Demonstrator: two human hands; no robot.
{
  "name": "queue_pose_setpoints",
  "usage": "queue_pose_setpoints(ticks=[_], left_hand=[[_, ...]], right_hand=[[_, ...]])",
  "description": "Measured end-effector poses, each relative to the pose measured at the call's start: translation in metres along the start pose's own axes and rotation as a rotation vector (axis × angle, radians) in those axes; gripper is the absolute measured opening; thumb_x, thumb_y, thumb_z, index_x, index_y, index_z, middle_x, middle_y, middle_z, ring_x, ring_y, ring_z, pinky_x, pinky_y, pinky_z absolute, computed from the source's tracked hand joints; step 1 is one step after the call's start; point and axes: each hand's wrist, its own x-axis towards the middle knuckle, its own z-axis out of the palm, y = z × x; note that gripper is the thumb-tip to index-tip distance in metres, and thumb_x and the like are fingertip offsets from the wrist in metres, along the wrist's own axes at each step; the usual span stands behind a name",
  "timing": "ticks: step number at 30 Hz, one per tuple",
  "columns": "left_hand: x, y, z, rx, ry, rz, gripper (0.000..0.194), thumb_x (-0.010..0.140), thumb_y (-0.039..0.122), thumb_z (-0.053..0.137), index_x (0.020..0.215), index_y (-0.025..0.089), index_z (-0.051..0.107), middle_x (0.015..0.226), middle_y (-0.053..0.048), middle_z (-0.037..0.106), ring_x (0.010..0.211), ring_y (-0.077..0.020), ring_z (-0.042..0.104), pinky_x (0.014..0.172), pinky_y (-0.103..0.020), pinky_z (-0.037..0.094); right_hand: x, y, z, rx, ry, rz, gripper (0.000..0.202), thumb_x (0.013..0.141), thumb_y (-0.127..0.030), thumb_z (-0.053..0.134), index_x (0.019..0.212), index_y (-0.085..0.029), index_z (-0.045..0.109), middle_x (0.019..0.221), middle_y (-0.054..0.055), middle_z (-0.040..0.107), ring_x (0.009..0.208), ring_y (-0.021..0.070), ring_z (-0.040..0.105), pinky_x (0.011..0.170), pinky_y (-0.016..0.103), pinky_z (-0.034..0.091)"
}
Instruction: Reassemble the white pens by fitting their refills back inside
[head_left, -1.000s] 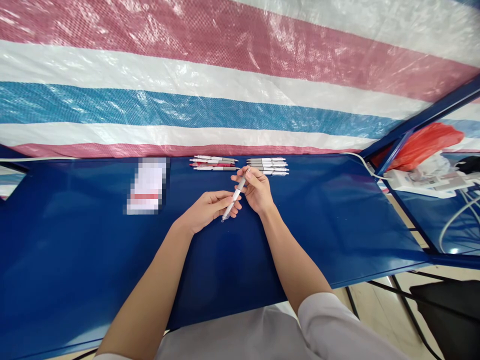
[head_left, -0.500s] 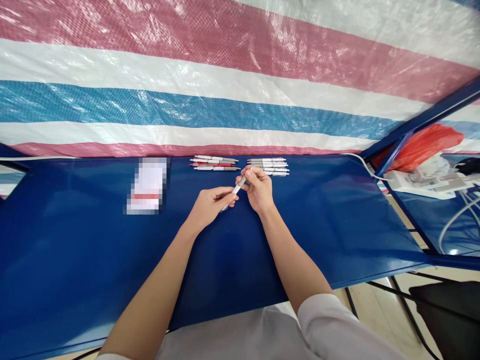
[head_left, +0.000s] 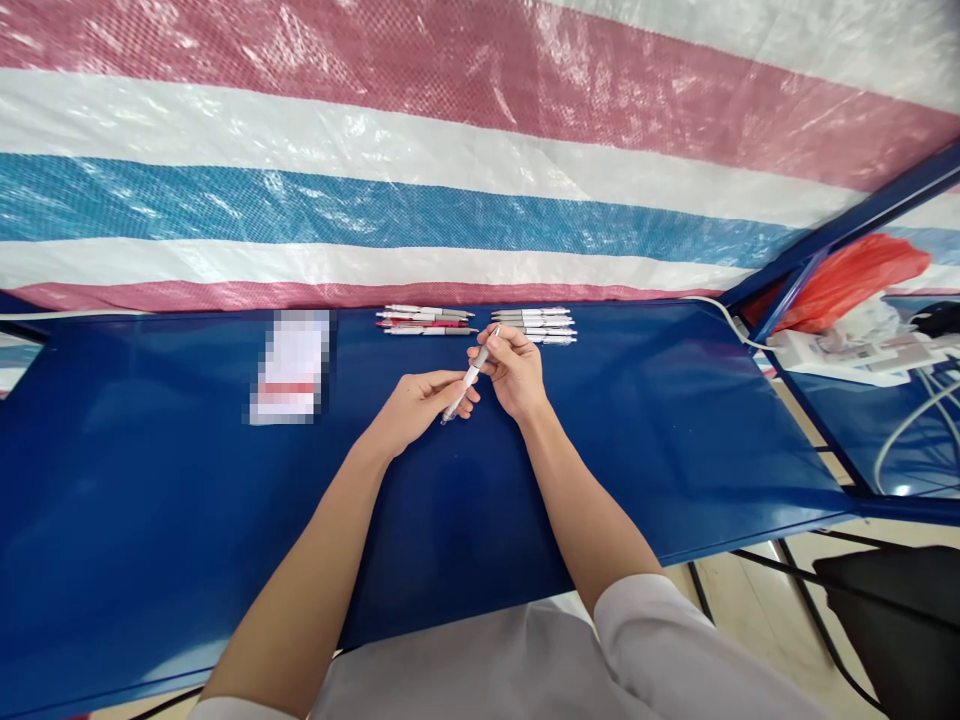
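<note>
A white pen (head_left: 470,377) with a grey grip slants between my two hands, above the blue table (head_left: 465,520). My left hand (head_left: 420,405) is closed on its lower, white end, thumb on top. Around the grey grip near the tip, the fingers of my right hand (head_left: 514,372) are pinched. Just beyond my hands lie two groups of pens: the left pens (head_left: 424,321) are white with grey or red parts, and the right pens (head_left: 544,325) are white and grey. My right hand partly covers the near side of the right group.
A pixelated white item with a red band (head_left: 289,370) lies left of the pens. Striped plastic sheeting (head_left: 375,210) hangs behind the table. On the right are a blue metal frame (head_left: 787,290), a red plastic bag (head_left: 862,275), white cables (head_left: 915,430) and a dark seat (head_left: 885,620).
Both hands keep hold of the pen in nearly the same place. My left thumb and fingers have shifted slightly, and more of the pen's lower end shows. The view has moved a little.
</note>
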Motion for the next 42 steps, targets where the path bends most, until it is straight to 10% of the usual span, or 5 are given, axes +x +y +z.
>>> queue_pose_setpoints(ticks=[23,33,42], left_hand=[[0.006,-0.016,0.015,0.334,0.365,0.272,0.03,0.087,0.041,0.063,0.107,0.021,0.075,0.091,-0.003,0.077,0.08,-0.0198,0.072,0.083,-0.032,0.056],[0.013,-0.011,0.01,-0.41,0.425,0.234,0.036,0.079,0.043,0.075,0.098,0.018,0.058,0.097,-0.01,0.077,0.097,-0.0235,0.072,0.093,-0.043,0.055],[0.009,-0.003,0.012,-0.614,0.42,0.278,0.035,0.079,0.038,0.078,0.099,0.022,0.054,0.108,-0.006,0.076,0.111,-0.0207,0.068,0.101,-0.039,0.05]], right_hand=[[-0.003,0.004,0.006,-0.067,0.181,-0.078,0.03,0.062,-0.036,0.084,0.085,-0.023,0.069,0.083,-0.002,0.076,0.078,0.0172,0.075,0.072,0.03,0.063],[-0.005,-0.003,-0.002,-0.169,0.184,-0.098,0.027,0.073,-0.044,0.077,0.089,-0.023,0.072,0.089,0.001,0.076,0.085,0.0167,0.075,0.074,0.028,0.062],[-0.015,0.004,0.001,-0.627,0.039,-0.236,0.024,0.074,-0.042,0.076,0.091,-0.025,0.074,0.093,0.0,0.075,0.078,0.0139,0.071,0.07,0.023,0.058]])
